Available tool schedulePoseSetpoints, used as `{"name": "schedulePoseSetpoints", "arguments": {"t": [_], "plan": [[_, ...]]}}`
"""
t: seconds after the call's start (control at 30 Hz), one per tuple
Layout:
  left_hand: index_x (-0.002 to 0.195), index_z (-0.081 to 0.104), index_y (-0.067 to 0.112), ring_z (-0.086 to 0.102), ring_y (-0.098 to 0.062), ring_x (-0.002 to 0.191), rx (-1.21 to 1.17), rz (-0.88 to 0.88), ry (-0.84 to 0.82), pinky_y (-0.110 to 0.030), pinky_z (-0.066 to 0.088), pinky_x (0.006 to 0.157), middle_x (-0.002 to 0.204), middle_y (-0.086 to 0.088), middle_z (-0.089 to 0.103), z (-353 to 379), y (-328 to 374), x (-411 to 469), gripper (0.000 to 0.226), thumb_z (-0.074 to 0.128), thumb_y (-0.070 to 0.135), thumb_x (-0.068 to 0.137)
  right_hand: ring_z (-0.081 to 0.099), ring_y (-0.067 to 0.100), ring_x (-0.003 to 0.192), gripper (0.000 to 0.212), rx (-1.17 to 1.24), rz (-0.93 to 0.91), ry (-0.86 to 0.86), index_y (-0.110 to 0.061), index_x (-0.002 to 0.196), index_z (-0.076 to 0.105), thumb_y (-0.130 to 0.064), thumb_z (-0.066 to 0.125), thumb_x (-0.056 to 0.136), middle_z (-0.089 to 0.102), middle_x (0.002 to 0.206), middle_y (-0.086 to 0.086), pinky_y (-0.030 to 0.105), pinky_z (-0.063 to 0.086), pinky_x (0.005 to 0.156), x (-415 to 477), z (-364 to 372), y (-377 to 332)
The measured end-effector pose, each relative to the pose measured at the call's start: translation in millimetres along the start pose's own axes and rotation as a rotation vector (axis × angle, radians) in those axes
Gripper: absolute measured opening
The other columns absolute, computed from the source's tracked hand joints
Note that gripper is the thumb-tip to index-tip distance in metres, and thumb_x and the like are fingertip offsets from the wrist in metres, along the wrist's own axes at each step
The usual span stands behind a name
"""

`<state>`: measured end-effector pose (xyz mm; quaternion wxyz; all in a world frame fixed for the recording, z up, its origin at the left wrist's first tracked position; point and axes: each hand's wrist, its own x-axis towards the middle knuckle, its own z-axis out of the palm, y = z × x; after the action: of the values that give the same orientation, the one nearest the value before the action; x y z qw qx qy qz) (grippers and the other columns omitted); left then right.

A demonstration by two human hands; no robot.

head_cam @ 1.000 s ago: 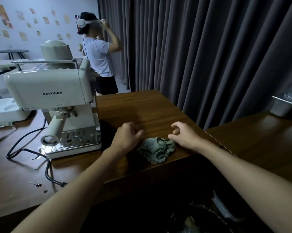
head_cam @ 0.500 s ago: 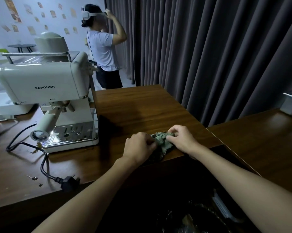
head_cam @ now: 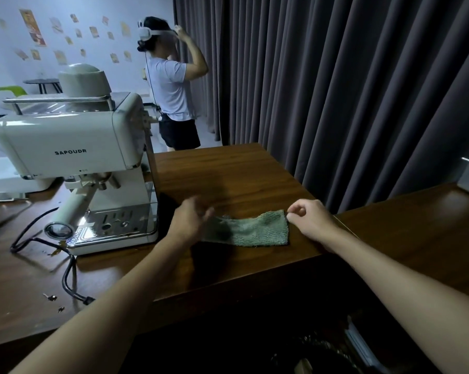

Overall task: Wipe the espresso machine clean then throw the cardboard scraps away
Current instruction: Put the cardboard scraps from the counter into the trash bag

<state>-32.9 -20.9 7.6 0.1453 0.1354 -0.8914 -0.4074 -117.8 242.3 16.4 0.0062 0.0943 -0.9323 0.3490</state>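
A green cloth (head_cam: 250,229) lies stretched out flat on the brown wooden table (head_cam: 228,171). My left hand (head_cam: 188,221), blurred by motion, holds the cloth's left end. At the cloth's upper right corner my right hand (head_cam: 310,220) pinches it with curled fingers. The cream espresso machine (head_cam: 74,147) stands left of the cloth, its portafilter handle (head_cam: 71,209) pointing toward me. Small cardboard scraps (head_cam: 50,296) lie on the table near the front left.
A black power cord with its plug (head_cam: 71,279) loops in front of the machine. A dark bin (head_cam: 322,354) sits below the table edge. Another person (head_cam: 171,85) stands behind the table by the grey curtain (head_cam: 336,90). A second wooden surface (head_cam: 416,228) extends to the right.
The cloth was crumpled between my hands. My hands have moved apart and the cloth now lies spread flat between them.
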Motion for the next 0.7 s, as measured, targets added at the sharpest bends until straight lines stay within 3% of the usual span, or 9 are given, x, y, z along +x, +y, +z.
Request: {"name": "schedulePoseSetpoints", "arguments": {"t": [0.03,0.1,0.17,0.23,0.33,0.4,0.47,0.6,0.7], "plan": [[0.102,0.066,0.020,0.064,-0.023,0.098,0.154,0.072,-0.012,-0.038,0.054,0.080,0.103,-0.002,0.066,3.5,-7.7,-0.2,0.007,0.063,0.023,0.096,0.051,0.017,0.103,0.012,-0.066,-0.048,-0.020,-0.020,0.102,0.067,-0.023,0.066,0.090,0.051,0.106,0.001,0.022,0.038,0.088,-1.3,3.3,3.5],[0.091,0.066,0.025,0.063,-0.027,0.095,0.296,0.152,-0.010,-0.033,0.048,0.071,0.099,-0.004,0.066,8.6,-17.0,1.5,0.009,0.063,0.017,0.092,0.050,0.019,0.113,0.024,-0.103,-0.115,-0.077,-0.021,0.113,0.065,-0.030,0.064,0.090,0.051,0.114,0.001,0.030,0.038,0.100,-3.5,10.5,4.4],[0.105,0.070,0.017,0.060,-0.026,0.105,0.328,0.225,-0.018,-0.032,0.048,0.079,0.114,-0.006,0.066,10.0,-13.5,4.8,0.014,0.063,0.014,0.093,0.046,0.021,0.123,0.032,-0.149,-0.140,-0.119,-0.024,0.123,0.060,-0.036,0.060,0.093,0.051,0.126,-0.001,0.043,0.035,0.107,-5.2,17.1,0.4],[0.115,0.071,0.010,0.059,-0.026,0.113,0.385,0.304,-0.107,-0.036,0.050,0.091,0.123,-0.007,0.065,9.9,-9.0,7.7,0.022,0.063,0.014,0.094,0.041,0.019,0.129,0.036,-0.215,-0.156,-0.122,-0.026,0.130,0.056,-0.037,0.056,0.096,0.049,0.135,-0.006,0.045,0.030,0.108,-4.7,22.1,-3.8],[0.111,0.072,0.014,0.059,-0.029,0.111,0.491,0.339,-0.219,-0.043,0.050,0.090,0.117,-0.005,0.068,10.1,-9.7,8.2,0.019,0.064,0.021,0.095,0.042,0.019,0.127,0.028,-0.325,-0.158,-0.141,-0.027,0.124,0.060,-0.035,0.054,0.097,0.052,0.132,-0.006,0.042,0.030,0.103,-4.2,28.8,-3.7],[0.097,0.073,0.014,0.061,-0.028,0.100,0.482,0.347,-0.198,-0.039,0.050,0.081,0.102,-0.004,0.068,10.4,-15.9,9.5,0.013,0.065,0.023,0.094,0.045,0.019,0.121,0.012,-0.345,-0.141,-0.124,-0.028,0.102,0.066,-0.033,0.057,0.096,0.055,0.117,-0.007,0.041,0.031,0.098,-4.3,31.5,-1.9],[0.090,0.074,0.013,0.063,-0.023,0.090,0.411,0.350,-0.172,-0.031,0.044,0.072,0.093,0.000,0.068,8.3,-15.6,9.4,0.012,0.067,0.022,0.093,0.046,0.018,0.115,0.011,-0.354,-0.143,-0.103,-0.029,0.087,0.064,-0.031,0.057,0.096,0.054,0.104,-0.009,0.038,0.030,0.094,-2.6,31.2,-1.5],[0.103,0.077,0.016,0.063,-0.010,0.094,0.256,0.363,-0.111,-0.025,0.046,0.080,0.106,0.005,0.072,-6.1,-4.2,17.1,0.015,0.066,0.021,0.095,0.055,0.020,0.095,0.015,-0.208,-0.145,0.018,-0.026,0.086,0.055,-0.027,0.050,0.100,0.059,0.090,-0.007,0.038,0.037,0.087,3.9,18.5,-8.3],[0.109,0.075,0.015,0.063,-0.005,0.096,0.128,0.360,-0.031,-0.021,0.051,0.083,0.109,0.006,0.070,-17.5,13.5,22.6,0.017,0.065,0.020,0.096,0.054,0.018,0.069,0.016,-0.010,-0.198,0.118,-0.017,0.086,0.052,-0.019,0.047,0.101,0.056,0.074,-0.001,0.027,0.043,0.061,8.1,2.7,-18.1]]}}
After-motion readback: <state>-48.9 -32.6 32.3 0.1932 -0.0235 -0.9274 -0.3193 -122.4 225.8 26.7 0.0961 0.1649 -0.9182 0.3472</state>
